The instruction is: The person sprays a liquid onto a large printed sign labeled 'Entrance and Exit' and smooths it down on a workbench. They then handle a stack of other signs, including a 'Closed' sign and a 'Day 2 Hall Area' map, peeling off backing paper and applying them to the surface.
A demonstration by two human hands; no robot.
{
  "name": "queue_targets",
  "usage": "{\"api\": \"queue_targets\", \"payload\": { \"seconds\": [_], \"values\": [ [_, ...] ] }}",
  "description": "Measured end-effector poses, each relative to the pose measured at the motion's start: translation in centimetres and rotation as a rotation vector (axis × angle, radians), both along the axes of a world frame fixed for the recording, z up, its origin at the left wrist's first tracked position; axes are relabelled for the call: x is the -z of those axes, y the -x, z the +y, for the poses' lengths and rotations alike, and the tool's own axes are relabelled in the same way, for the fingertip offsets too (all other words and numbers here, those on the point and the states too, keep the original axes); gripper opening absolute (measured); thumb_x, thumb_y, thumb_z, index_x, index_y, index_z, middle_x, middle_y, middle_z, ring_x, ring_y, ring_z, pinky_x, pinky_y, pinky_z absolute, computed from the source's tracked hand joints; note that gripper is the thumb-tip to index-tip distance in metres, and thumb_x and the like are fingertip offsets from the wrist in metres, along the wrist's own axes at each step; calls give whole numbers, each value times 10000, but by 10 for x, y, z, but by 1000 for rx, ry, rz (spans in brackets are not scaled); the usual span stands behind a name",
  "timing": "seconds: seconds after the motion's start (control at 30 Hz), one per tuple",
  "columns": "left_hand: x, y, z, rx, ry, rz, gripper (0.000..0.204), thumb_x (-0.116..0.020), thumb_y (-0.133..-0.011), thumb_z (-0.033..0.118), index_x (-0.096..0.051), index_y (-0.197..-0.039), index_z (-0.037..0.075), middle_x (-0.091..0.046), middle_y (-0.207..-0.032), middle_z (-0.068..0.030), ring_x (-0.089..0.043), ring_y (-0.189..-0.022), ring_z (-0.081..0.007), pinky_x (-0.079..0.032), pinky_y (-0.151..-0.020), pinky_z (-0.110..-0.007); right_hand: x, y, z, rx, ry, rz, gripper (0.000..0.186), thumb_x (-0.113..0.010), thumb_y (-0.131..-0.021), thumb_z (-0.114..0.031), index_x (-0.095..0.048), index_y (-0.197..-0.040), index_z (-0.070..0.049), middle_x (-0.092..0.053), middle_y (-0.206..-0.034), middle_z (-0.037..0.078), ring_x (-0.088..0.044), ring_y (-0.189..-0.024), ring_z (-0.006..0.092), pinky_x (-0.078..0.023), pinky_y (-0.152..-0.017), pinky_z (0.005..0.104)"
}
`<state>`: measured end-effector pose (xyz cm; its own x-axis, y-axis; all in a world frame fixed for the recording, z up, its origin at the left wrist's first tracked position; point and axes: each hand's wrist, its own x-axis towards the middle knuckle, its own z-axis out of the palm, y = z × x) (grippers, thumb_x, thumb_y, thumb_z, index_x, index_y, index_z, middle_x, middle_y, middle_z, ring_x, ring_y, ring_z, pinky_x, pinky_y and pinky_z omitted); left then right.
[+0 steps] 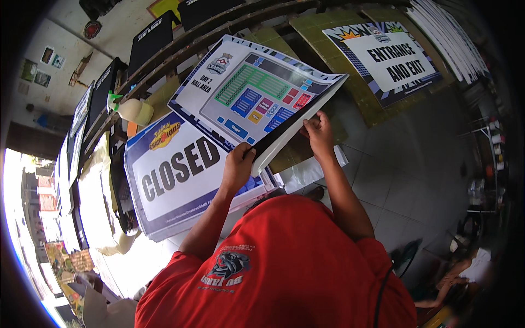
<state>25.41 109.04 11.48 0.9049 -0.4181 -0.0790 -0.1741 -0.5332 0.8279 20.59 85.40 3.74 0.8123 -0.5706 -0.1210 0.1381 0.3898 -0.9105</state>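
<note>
We pinch the near edge of the map board (251,90) with our left hand (238,168) and right hand (320,134), fingers held narrow. The map board partly covers a blue-edged sign (178,172). A spray bottle (135,111) stands near its left side.

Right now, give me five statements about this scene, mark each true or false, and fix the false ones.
1. The left hand is at the near edge of the map sign. True.
2. The right hand is resting on the shirt. False: the right hand is at the map sign's edge.
3. The map sign overlaps the sign at lower left. True.
4. The spray bottle's nozzle is red. False: the spray bottle has a green nozzle.
5. The shirt is red. True.
</note>
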Motion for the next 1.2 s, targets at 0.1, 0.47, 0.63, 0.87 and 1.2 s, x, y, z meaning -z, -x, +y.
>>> {"api": "queue_targets", "payload": {
  "seconds": [0.1,0.47,0.63,0.87,1.2],
  "values": [
    [-1,-16,11,12,25,50,184,-588,-911,162,-626,-900,-17,-591,-652,-136,-551,-583,-181,-430,-582,-337,-9,-4,13,21,5,6,349,-590,-927,-9,-434,-1239,-26,-630,-805,33,-626,-724,98,-547,-688,256],
    [-34,-69,75,483,197,719,460,-414,-1003,404,-501,-1290,56,-623,-1167,-162,-608,-1039,-230,-456,-910,-350,-45,-22,40,41,462,48,427,-609,-882,-15,-453,-1272,63,-624,-738,48,-605,-668,94,-470,-610,255],
    [-71,-106,-2,428,26,-25,467,-468,-984,440,-569,-1177,27,-631,-1067,-110,-614,-986,-214,-480,-847,-349,-72,-46,60,-21,471,11,405,-584,-896,-10,-470,-1282,36,-595,-712,19,-580,-664,80,-464,-622,243],
    [-76,-150,-106,233,-59,-365,412,-530,-942,342,-626,-905,-57,-628,-845,-333,-611,-881,-500,-484,-775,-485,-81,-80,79,-112,513,-15,451,-571,-891,-7,-440,-1315,69,-597,-707,49,-596,-674,113,-475,-653,274],
    [-66,-176,-75,-83,199,-250,349,-490,-966,237,-619,-861,-69,-618,-710,-223,-589,-637,-311,-438,-638,-411,-121,-99,96,41,699,49,212,-548,-852,-87,-647,-1014,6,-666,-814,235,-667,-757,381,-512,-689,415]
  ]
}}
